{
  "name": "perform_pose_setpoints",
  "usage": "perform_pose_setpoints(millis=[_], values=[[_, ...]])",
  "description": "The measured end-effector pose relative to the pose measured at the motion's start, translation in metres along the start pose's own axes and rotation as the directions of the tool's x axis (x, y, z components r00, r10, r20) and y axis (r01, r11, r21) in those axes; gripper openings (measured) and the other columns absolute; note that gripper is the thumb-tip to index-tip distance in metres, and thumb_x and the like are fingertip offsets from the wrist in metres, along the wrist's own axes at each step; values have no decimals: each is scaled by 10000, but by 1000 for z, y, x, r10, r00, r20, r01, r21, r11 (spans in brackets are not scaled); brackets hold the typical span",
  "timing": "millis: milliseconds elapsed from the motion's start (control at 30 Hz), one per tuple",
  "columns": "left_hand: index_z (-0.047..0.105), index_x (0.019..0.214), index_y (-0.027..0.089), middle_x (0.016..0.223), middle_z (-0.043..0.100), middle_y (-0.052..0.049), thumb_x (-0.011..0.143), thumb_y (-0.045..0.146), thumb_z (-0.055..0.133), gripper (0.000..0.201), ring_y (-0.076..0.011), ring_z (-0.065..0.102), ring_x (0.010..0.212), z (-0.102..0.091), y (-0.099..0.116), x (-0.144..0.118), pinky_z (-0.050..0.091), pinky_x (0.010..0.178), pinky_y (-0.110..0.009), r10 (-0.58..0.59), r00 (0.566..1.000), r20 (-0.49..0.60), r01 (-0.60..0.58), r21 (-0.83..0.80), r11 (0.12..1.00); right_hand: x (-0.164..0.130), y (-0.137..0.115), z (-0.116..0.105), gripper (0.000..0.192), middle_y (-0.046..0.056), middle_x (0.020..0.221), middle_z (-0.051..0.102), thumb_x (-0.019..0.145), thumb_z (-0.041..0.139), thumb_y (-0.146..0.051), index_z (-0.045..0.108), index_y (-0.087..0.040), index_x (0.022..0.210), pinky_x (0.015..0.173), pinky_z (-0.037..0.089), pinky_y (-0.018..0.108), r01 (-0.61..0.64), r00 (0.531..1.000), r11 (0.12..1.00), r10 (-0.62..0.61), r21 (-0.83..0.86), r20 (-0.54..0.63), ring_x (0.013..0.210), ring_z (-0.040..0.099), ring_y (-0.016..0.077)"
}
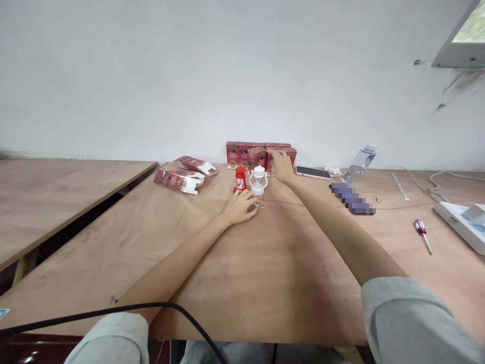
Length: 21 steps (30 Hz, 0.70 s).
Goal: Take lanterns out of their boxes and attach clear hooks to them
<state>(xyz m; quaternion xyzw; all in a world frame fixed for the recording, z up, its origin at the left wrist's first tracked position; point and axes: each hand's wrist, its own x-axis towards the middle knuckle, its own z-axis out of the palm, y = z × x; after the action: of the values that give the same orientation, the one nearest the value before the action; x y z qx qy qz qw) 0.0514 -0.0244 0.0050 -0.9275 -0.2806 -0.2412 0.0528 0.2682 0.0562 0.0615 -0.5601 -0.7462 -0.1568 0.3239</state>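
My left hand lies on the wooden table with its fingers apart. Its thumb and fingertips are beside some small shiny metal pieces, too small to make out. Just beyond it stand a small red lantern and a white lantern, both upright, side by side. My right hand reaches to a group of small red printed boxes against the wall. Its fingers are bent over a red box at the front of the group; the thumb side is partly hidden.
Two opened red boxes lie at left. To the right are a phone, a blurred dark phone-shaped item, a tilted water bottle, a screwdriver and a white power strip. A black cable crosses the near edge.
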Motion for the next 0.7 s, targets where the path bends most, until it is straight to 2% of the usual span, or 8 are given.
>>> perform_pose_setpoints(millis=[67,133,233,300,400,500,567,700], values=[[624,966,212,1003,621,-47,855,322,472,218,-201,520,980,-1,1,0,325,838,-352,0,1000,-5,0,-2,1000,22,-1,-5,586,102,1377,467,749,335,-7,415,-150,1312,948,339,474,131,990,984,-123,-123,68,1232,371,298],[624,960,213,995,626,-44,854,313,469,212,-198,524,977,-1,1,-1,327,843,-354,-4,1000,-9,4,-5,1000,40,0,-4,608,116,1407,430,752,370,-19,366,-129,1350,971,306,486,208,975,959,-188,-193,117,1271,331,303],[623,955,214,998,628,-39,846,297,476,201,-195,526,979,-1,1,-1,330,853,-357,-10,1000,-10,10,-6,1000,58,4,5,660,167,1306,516,750,487,-105,301,-95,1384,989,267,506,232,964,947,-193,-221,183,1269,332,319],[622,956,213,1004,628,-37,845,293,475,201,-194,526,980,0,1,-1,334,853,-358,-8,1000,-9,8,-6,1000,65,8,11,694,189,1221,561,734,569,-198,318,-89,1372,976,268,523,237,956,947,-188,-216,224,1216,377,340],[622,947,213,998,629,-40,846,298,470,202,-199,524,981,0,1,0,337,850,-361,-10,1000,-16,10,0,1000,67,10,14,661,193,1201,543,685,650,-315,436,-112,1277,947,284,541,260,942,941,-199,-215,270,1158,400,369],[625,934,213,988,629,-47,843,298,471,198,-203,523,982,0,1,0,339,851,-363,-16,999,-28,16,7,1000,65,8,8,585,191,1204,513,661,673,-332,494,-114,1173,927,294,541,244,946,944,-181,-221,270,1145,394,380],[626,930,211,988,629,-50,845,296,468,199,-202,524,982,0,1,0,341,859,-362,-14,999,-36,14,4,1000,62,6,2,569,190,1214,505,661,671,-293,480,-113,1165,916,305,529,233,948,950,-174,-210,266,1135,404,370],[628,933,206,982,627,-47,841,291,474,198,-197,528,972,-1,1,0,347,853,-354,-13,999,-47,13,-6,1000,54,3,-6,613,184,1185,543,633,660,-133,445,-111,1207,920,305,484,295,921,935,-223,-198,319,1120,436,343]])
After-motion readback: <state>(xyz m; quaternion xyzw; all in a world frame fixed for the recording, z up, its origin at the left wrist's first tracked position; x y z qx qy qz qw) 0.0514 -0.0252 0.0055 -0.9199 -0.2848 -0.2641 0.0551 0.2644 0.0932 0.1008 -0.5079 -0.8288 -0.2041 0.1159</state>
